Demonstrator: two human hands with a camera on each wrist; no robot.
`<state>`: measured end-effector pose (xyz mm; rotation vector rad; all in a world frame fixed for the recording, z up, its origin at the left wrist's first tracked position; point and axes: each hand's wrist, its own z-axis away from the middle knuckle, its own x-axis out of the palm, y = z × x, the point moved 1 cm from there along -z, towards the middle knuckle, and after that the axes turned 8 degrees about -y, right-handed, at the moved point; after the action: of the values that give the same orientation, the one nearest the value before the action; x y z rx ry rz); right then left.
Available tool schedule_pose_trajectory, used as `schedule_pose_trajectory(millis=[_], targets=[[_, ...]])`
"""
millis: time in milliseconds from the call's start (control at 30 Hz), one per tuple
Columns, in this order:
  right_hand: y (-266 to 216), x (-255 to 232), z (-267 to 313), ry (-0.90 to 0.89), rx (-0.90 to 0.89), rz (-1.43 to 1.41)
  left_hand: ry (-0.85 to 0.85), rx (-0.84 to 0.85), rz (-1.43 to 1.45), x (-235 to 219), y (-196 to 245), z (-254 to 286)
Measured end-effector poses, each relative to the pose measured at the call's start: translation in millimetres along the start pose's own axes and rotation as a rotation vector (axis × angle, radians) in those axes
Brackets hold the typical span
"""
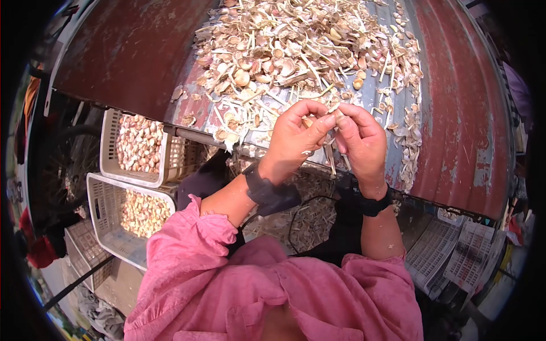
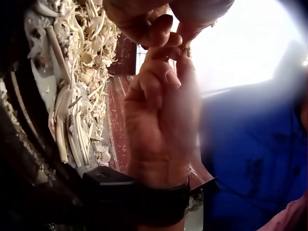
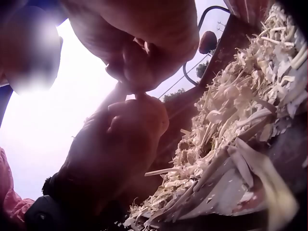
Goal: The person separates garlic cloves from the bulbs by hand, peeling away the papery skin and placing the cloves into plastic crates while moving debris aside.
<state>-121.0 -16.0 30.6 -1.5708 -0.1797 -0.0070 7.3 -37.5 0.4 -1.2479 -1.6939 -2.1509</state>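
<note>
Both hands meet over the near edge of the metal sheet, fingertips together. My left hand (image 1: 293,139) pinches a small garlic clove (image 1: 334,107) between thumb and curled forefinger. From the other side, the thumb and fingers of my right hand (image 1: 364,145) pinch at the same clove, which the fingertips mostly hide. Another pale piece of garlic (image 1: 308,121) shows inside the curl of the left fingers. In the left wrist view the left hand (image 2: 159,110) is backlit, and its fingertips touch those of the other hand.
A broad heap of garlic skins, stalks and loose cloves (image 1: 284,51) covers the middle of the corrugated metal sheet (image 1: 449,102). Below left stand one crate (image 1: 108,142) of unpeeled cloves and another crate (image 1: 102,216) of paler cloves. Flattened plastic crates (image 1: 438,244) lie at right.
</note>
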Motion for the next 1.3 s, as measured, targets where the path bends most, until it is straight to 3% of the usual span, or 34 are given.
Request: schedule_pose_trajectory(millis=[100, 200, 267, 367, 400, 467, 500, 567, 700, 1033, 1100, 1167, 1300], targets=[[-3, -7, 0, -0.073, 0.004, 0.023, -0.017, -0.046, -0.051, 1, 3, 1], [-4, -16, 1, -0.137, -0.013, 0.134, -0.120, -0.187, 0.081, -3, 7, 3], [-7, -20, -1, -0.206, -0.053, 0.355, -0.237, -0.333, 0.199, -3, 11, 4], [-3, -24, -4, -0.255, -0.151, 0.410, -0.160, -0.369, 0.198, 7, 12, 7], [-4, -26, -4, -0.253, -0.151, 0.411, -0.163, -0.370, 0.198, 6, 12, 6], [-4, -29, -3, -0.225, 0.196, -0.211, -0.117, -0.257, 0.145, 3, 14, 4], [-5, -32, -4, -0.226, 0.190, -0.210, -0.121, -0.254, 0.142, 2, 14, 3], [-7, -39, -7, -0.086, 0.149, -0.351, -0.057, -0.095, 0.107, 0, 13, 3], [-14, -32, -9, -0.077, 0.100, -0.302, -0.067, -0.048, -0.109, 0, 13, 4], [-1, -22, -9, -0.125, 0.087, -0.412, -0.070, 0.047, -0.186, 3, 7, 2], [2, -13, -9, -0.016, 0.059, -0.394, -0.071, 0.077, -0.175, 3, 7, 1], [11, -4, -9, 0.047, 0.050, -0.361, 0.002, -0.105, -0.071, 4, 8, 1], [13, 9, -8, 0.193, 0.048, -0.303, 0.038, -0.180, 0.097, 2, -4, -3]])
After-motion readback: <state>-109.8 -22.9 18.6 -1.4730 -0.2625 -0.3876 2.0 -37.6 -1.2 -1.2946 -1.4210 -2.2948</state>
